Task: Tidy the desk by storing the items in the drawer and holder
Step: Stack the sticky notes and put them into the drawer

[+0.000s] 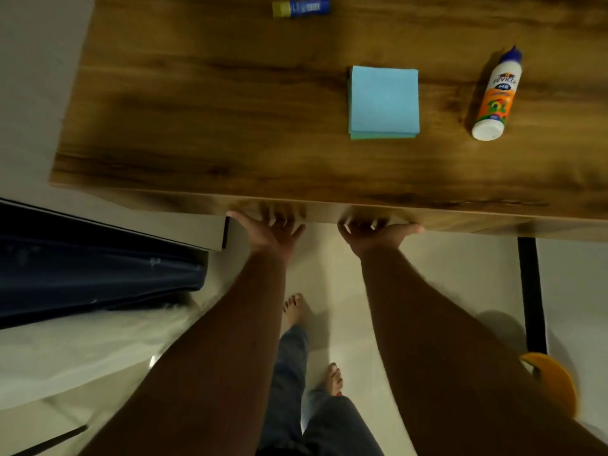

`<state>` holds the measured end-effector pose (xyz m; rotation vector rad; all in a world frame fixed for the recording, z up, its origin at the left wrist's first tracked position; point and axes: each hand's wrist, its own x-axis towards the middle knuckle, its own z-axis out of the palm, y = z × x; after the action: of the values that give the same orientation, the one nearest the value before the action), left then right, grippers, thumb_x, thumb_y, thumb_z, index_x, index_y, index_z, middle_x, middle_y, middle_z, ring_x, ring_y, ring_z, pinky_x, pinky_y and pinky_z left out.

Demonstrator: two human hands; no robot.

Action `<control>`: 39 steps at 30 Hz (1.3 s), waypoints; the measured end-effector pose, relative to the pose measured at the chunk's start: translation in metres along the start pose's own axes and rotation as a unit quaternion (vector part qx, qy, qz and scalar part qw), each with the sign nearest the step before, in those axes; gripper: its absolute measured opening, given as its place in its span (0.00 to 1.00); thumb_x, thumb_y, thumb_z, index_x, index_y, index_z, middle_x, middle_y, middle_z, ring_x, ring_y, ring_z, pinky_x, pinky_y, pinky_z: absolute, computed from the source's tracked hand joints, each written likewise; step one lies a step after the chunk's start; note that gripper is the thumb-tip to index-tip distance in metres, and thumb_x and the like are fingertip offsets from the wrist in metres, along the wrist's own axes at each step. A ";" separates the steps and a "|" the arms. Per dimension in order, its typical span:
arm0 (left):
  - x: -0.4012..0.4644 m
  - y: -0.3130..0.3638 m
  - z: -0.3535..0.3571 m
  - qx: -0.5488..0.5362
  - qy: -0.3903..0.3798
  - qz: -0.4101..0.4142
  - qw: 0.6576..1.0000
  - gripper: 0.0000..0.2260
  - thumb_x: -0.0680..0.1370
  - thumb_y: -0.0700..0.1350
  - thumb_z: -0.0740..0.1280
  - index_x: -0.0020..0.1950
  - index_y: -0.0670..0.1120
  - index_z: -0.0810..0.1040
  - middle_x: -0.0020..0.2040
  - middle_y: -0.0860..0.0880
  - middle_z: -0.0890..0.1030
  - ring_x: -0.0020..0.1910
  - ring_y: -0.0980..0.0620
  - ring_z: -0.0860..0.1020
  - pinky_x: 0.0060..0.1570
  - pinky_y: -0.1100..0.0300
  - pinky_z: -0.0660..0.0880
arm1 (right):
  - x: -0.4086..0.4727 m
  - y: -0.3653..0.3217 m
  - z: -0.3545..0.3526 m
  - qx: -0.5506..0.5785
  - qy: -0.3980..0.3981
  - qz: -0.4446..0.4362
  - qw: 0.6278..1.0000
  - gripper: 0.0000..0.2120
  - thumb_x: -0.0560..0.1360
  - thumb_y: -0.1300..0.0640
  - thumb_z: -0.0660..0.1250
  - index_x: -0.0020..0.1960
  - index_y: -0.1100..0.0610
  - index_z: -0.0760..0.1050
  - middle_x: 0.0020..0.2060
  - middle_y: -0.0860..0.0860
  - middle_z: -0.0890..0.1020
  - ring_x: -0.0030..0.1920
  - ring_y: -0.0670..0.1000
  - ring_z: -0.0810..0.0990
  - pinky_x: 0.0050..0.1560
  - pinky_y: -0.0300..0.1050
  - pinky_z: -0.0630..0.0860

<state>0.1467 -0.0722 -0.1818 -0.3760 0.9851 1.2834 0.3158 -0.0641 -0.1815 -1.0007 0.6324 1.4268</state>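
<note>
1. Both hands reach under the front edge of the brown wood-grain desk [230,126]; the left hand [269,230] and right hand [378,232] have fingers hooked upward against the wooden drawer front [329,213]. How firm the hold is I cannot tell.
2. Judgement: pull evenly with both hands, straight back, so the drawer slides without jamming.
3. On the desktop lie 1 blue-and-yellow glue stick [301,7], 1 square light-blue sticky-note pad [383,102] and 1 white-and-orange glue bottle [496,97], well apart. No holder shows.
</note>
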 end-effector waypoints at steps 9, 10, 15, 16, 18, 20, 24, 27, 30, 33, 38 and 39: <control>-0.006 -0.006 -0.006 0.041 -0.007 0.024 0.999 0.47 0.66 0.79 0.52 0.79 0.53 0.55 0.76 0.41 0.62 0.73 0.36 0.64 0.70 0.35 0.60 | -0.008 -0.002 -0.012 -0.049 -0.020 0.009 0.999 0.46 0.68 0.20 0.43 0.76 0.47 0.59 0.76 0.56 0.62 0.73 0.64 0.63 0.66 0.69 0.65; -0.008 -0.009 -0.010 0.043 -0.003 0.025 0.999 0.48 0.66 0.80 0.51 0.79 0.53 0.55 0.76 0.41 0.62 0.73 0.36 0.63 0.70 0.35 0.59 | -0.011 -0.001 -0.016 -0.051 -0.015 0.008 0.999 0.46 0.68 0.20 0.43 0.76 0.47 0.59 0.76 0.56 0.62 0.73 0.64 0.63 0.66 0.69 0.65; -0.034 -0.027 -0.052 0.051 0.031 0.045 0.997 0.48 0.65 0.80 0.49 0.77 0.52 0.61 0.72 0.41 0.69 0.69 0.38 0.70 0.71 0.37 0.60 | -0.037 0.010 -0.060 -0.070 -0.002 -0.006 0.998 0.45 0.70 0.22 0.41 0.76 0.48 0.61 0.74 0.56 0.66 0.72 0.64 0.65 0.68 0.69 0.63; -0.041 -0.030 -0.060 0.050 0.037 0.049 0.997 0.47 0.66 0.80 0.48 0.75 0.51 0.63 0.70 0.41 0.72 0.67 0.39 0.72 0.70 0.38 0.60 | -0.043 0.012 -0.069 -0.070 0.003 -0.003 0.998 0.45 0.69 0.21 0.41 0.76 0.49 0.61 0.74 0.56 0.67 0.72 0.64 0.66 0.68 0.70 0.63; -0.058 -0.036 -0.071 0.051 0.058 0.056 0.995 0.46 0.67 0.80 0.47 0.73 0.49 0.66 0.66 0.42 0.75 0.63 0.41 0.75 0.69 0.39 0.60 | -0.055 0.015 -0.084 -0.067 0.016 0.006 0.998 0.46 0.69 0.21 0.42 0.75 0.49 0.62 0.73 0.56 0.67 0.72 0.64 0.66 0.68 0.70 0.63; -0.074 -0.044 -0.081 0.043 0.075 0.063 0.994 0.45 0.68 0.79 0.47 0.72 0.49 0.68 0.64 0.43 0.78 0.61 0.42 0.77 0.69 0.39 0.61 | -0.067 0.016 -0.101 -0.071 0.024 0.012 0.997 0.45 0.69 0.21 0.42 0.75 0.49 0.62 0.73 0.57 0.68 0.71 0.64 0.67 0.68 0.70 0.63; -0.102 -0.052 -0.103 0.035 0.089 0.063 0.993 0.44 0.68 0.79 0.48 0.70 0.49 0.70 0.61 0.43 0.80 0.59 0.43 0.79 0.69 0.39 0.62 | -0.095 0.020 -0.130 -0.083 0.024 0.023 0.996 0.44 0.71 0.23 0.41 0.75 0.50 0.61 0.73 0.57 0.67 0.72 0.64 0.66 0.70 0.68 0.61; -0.120 -0.058 -0.120 0.031 0.099 0.061 0.993 0.43 0.69 0.79 0.48 0.68 0.49 0.73 0.59 0.44 0.81 0.57 0.43 0.80 0.69 0.39 0.63 | -0.112 0.021 -0.151 -0.085 0.028 0.031 0.995 0.44 0.71 0.23 0.40 0.75 0.51 0.61 0.73 0.58 0.67 0.72 0.64 0.66 0.71 0.67 0.60; -0.135 -0.066 -0.137 0.029 0.104 0.062 0.992 0.43 0.69 0.78 0.47 0.68 0.49 0.72 0.59 0.43 0.80 0.57 0.43 0.79 0.68 0.40 0.64 | -0.125 0.024 -0.172 -0.091 0.025 0.038 0.995 0.45 0.71 0.23 0.39 0.76 0.50 0.60 0.74 0.58 0.67 0.72 0.63 0.66 0.71 0.67 0.59; -0.151 -0.073 -0.156 0.030 0.098 0.062 0.993 0.42 0.70 0.78 0.47 0.69 0.49 0.71 0.62 0.43 0.79 0.60 0.42 0.78 0.68 0.40 0.62 | -0.136 0.027 -0.196 -0.098 0.018 0.042 0.994 0.45 0.70 0.22 0.39 0.76 0.50 0.59 0.74 0.58 0.66 0.72 0.64 0.65 0.70 0.67 0.59; -0.178 -0.076 -0.178 0.074 0.094 0.066 0.991 0.39 0.72 0.76 0.47 0.68 0.49 0.72 0.63 0.43 0.78 0.60 0.42 0.77 0.65 0.42 0.65 | -0.149 0.023 -0.228 -0.137 0.027 0.065 0.988 0.46 0.71 0.23 0.42 0.76 0.56 0.58 0.72 0.62 0.69 0.69 0.65 0.70 0.70 0.65 0.62; -0.184 -0.076 -0.179 0.083 0.096 0.062 0.990 0.39 0.72 0.76 0.48 0.68 0.49 0.73 0.62 0.43 0.79 0.60 0.42 0.78 0.63 0.43 0.66 | -0.154 0.019 -0.230 -0.153 0.032 0.074 0.985 0.46 0.72 0.25 0.44 0.76 0.58 0.58 0.70 0.64 0.70 0.68 0.65 0.71 0.70 0.64 0.63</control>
<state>0.1509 -0.3391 -0.1591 -0.3178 1.2873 1.2825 0.3294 -0.3409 -0.1630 -1.2649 0.5539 1.6625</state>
